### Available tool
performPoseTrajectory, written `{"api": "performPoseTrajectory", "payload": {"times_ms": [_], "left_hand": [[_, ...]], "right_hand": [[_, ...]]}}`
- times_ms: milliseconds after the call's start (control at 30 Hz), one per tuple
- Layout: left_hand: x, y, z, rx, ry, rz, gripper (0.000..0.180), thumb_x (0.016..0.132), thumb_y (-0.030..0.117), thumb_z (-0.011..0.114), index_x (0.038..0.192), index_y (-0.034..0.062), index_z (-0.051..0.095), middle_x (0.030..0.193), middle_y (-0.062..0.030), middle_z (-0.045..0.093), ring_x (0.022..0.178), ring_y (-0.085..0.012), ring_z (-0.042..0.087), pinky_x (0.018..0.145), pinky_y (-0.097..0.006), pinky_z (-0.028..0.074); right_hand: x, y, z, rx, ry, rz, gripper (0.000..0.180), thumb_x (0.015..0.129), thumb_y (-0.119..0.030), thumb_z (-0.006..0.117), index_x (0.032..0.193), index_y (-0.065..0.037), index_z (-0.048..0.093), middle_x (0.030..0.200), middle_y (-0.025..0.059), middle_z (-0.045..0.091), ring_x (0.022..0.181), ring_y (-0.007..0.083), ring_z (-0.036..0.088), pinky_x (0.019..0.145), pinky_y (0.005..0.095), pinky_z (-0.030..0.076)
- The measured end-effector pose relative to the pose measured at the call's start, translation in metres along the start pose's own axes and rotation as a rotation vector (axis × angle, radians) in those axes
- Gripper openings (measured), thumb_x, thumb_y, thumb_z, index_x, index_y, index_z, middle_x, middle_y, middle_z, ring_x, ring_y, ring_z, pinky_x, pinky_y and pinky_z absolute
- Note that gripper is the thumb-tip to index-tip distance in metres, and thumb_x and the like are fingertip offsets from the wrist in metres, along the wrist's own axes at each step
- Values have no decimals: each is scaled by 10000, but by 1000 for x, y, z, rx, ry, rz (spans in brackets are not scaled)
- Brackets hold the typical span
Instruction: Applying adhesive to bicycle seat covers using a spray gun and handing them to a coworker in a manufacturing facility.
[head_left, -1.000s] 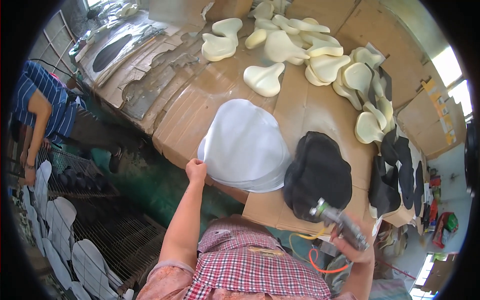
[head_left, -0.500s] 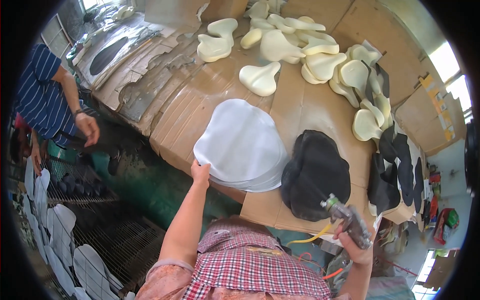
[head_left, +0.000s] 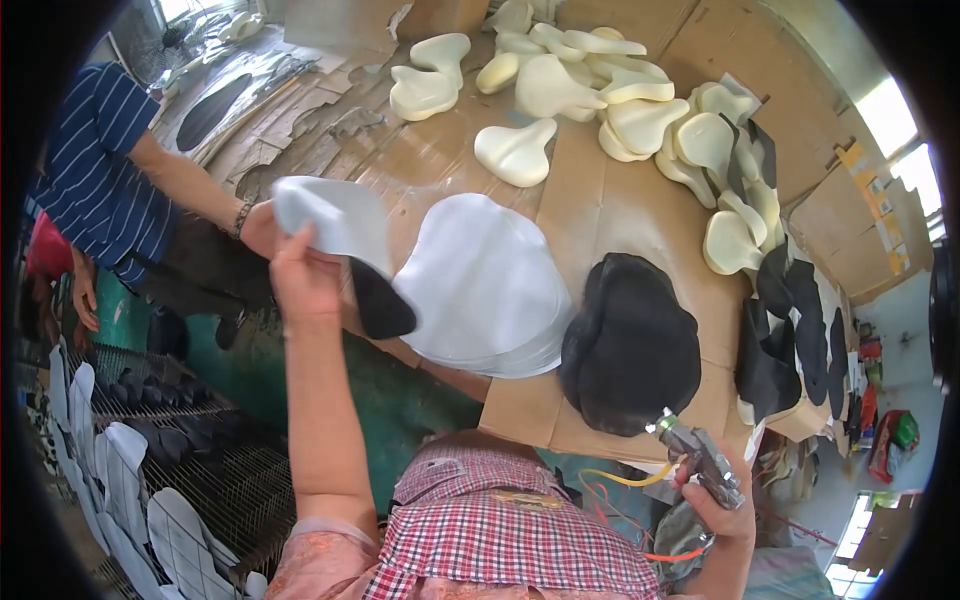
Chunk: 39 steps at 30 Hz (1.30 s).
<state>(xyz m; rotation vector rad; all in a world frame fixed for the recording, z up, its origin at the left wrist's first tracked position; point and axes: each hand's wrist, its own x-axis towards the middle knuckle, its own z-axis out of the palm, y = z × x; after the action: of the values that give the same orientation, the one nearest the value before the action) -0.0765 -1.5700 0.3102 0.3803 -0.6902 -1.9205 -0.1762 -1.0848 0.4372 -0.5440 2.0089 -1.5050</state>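
Note:
My left hand (head_left: 305,280) pinches a curled sheet (head_left: 358,212), white on one face with a black flap hanging below it. A co-worker's hand (head_left: 260,230) is at the same sheet's left edge; whether it grips the sheet is hard to see. Beside this, a stack of white rounded sheets (head_left: 485,285) lies on the cardboard-covered table. To its right sits a pile of black sheets (head_left: 632,340). My right hand (head_left: 725,510) is wrapped round a spray gun (head_left: 700,460), held at the table's front edge, its nozzle near the black pile.
Cream foam bicycle saddles (head_left: 555,90) are heaped at the back, and more black pieces (head_left: 770,360) lie at the right. A yellow hose (head_left: 625,477) runs at the spray gun. Wire racks (head_left: 250,465) holding grey and black pieces stand at lower left, near the co-worker (head_left: 110,170).
My left hand has left the white stack's edge and moved up and left with a sheet. The co-worker has leaned in and reached to it. The spray gun has barely shifted.

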Motion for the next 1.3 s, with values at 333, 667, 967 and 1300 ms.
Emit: {"api": "performPoseTrajectory", "payload": {"times_ms": [333, 667, 967, 1300], "left_hand": [[-5, 101, -52, 40, 212, 229, 383, 886, 66, 484, 1266, 18, 462, 1253, -168, 529, 1138, -327, 532, 980, -486, 433], [-16, 84, -126, -136, 74, 328, 333, 945, 263, 450, 1168, 25, 517, 1114, -134, 583, 1011, -290, 571, 859, -407, 478], [-40, -34, -147, 220, 405, -54, 242, 856, 126, 616, 1080, 51, 563, 826, -56, 615, 663, -167, 598, 619, -296, 516], [-69, -156, -187, 1524, 228, -383, 310, 711, 127, 673, 1006, 38, 648, 859, -121, 680, 796, -267, 651, 771, -359, 507]], "right_hand": [[-9, -14, 15, -102, 87, 20, 495, 714, -59, 695, 1170, 52, 539, 787, 52, 612, 689, 95, 563, 649, 232, 465], [-4, 2, 21, -169, -270, 78, 523, 692, -55, 717, 1174, 54, 545, 850, 92, 636, 744, 135, 610, 668, 259, 488], [30, 10, 40, -28, 13, -53, 595, 769, 63, 644, 1319, 38, 419, 939, 63, 599, 823, 104, 568, 740, 240, 476], [3, -2, 10, -247, -26, 113, 461, 712, -25, 670, 1157, 21, 559, 808, 23, 608, 720, 83, 560, 657, 228, 455]]}}
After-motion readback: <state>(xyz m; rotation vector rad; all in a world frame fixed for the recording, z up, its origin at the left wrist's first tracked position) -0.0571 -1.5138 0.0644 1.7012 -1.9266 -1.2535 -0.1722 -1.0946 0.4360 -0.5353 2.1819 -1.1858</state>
